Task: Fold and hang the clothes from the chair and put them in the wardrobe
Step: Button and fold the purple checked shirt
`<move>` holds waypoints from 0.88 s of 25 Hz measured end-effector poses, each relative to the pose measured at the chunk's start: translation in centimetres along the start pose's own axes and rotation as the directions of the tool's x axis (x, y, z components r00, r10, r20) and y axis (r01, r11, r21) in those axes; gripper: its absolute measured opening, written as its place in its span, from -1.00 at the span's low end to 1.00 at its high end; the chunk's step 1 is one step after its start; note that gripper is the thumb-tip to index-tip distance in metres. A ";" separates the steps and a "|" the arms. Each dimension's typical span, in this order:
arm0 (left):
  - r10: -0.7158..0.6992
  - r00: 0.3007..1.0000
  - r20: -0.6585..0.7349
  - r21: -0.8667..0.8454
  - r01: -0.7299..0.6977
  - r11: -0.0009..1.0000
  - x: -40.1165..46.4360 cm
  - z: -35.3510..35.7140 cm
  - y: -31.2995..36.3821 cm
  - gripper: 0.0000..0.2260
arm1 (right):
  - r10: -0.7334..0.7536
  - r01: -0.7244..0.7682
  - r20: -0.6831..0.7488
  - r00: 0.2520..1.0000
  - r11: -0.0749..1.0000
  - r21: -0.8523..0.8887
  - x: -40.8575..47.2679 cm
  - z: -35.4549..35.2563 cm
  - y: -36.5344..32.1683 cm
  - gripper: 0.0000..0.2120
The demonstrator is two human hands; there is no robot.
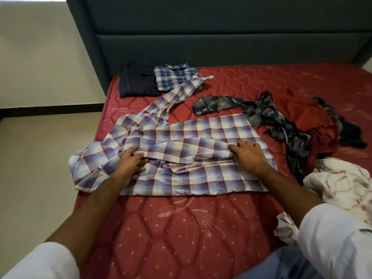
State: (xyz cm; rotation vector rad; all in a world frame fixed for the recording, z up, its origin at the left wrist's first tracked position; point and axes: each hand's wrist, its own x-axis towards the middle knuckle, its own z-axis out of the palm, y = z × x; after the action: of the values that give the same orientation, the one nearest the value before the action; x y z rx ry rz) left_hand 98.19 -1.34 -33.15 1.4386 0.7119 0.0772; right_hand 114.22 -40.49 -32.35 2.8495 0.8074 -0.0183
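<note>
A purple-and-white checked shirt [181, 146] lies spread across the red mattress [181, 228], one sleeve stretched toward the far left corner. My left hand [131, 161] pinches a fold of the shirt near its collar end, thumb over the cloth. My right hand [246, 153] rests flat on the shirt near its hem end, fingers spread. A folded dark navy garment [136, 81] and a folded blue checked shirt [173, 77] sit side by side at the far left of the bed.
A crumpled grey patterned shirt [281, 121], a red garment [318, 125] and a dark garment [350, 133] lie at the right. A white stained cloth [342, 188] bunches near my right knee. The dark upholstered headboard [201, 41] stands behind; pale floor lies left of the bed.
</note>
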 end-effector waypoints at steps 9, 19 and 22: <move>-0.046 0.980 -0.194 -0.316 -0.018 0.949 -1.1 0.3 1.7 -0.80 | -0.074 0.047 -0.230 0.970 0.991 -0.122 -1.8 -3.9 1.8 -0.74; 0.089 0.979 -0.181 -0.208 -0.126 0.970 -2.5 -2.4 -0.3 -0.73 | -0.306 0.310 -0.048 0.951 0.941 0.136 -5.7 -4.5 1.9 -0.77; 0.090 0.990 -0.108 -0.093 -0.101 0.991 -3.1 -4.0 -0.3 -0.74 | -0.416 0.378 0.133 0.899 0.893 0.243 -7.5 -3.5 1.7 -0.73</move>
State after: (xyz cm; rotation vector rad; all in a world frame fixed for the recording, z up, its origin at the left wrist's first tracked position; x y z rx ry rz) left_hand 93.68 0.65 -32.10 1.3810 0.7140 0.2600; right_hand 108.62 -45.20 -28.21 2.7543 1.4075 -0.4391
